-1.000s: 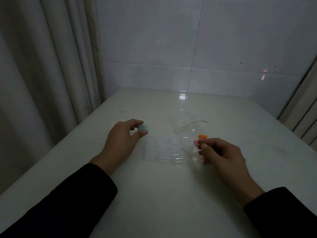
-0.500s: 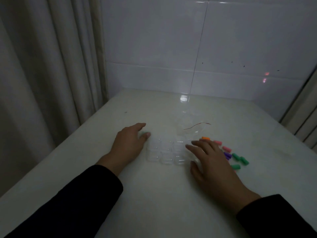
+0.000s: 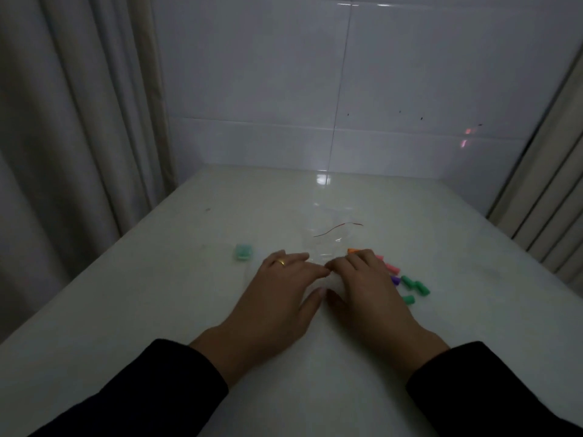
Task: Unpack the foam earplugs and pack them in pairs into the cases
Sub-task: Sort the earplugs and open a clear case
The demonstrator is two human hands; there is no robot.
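Centrally, my left hand [image 3: 277,298] and right hand [image 3: 362,291] lie flat, fingers straight, over the clear cases [image 3: 318,279]; loose earplugs [image 3: 413,285] lie just right of them.

Two bare hands in black long sleeves

The left hand [image 3: 277,298] wears a gold ring [image 3: 280,262] on one finger; the right hand [image 3: 369,294] shows no jewellery. Black sleeves [image 3: 142,392] cover both forearms to the wrists, filling the frame's lower corners.

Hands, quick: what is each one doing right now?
Left hand: open, fingers flat, holding nothing that shows.
Right hand: open, fingers flat, holding nothing that shows.
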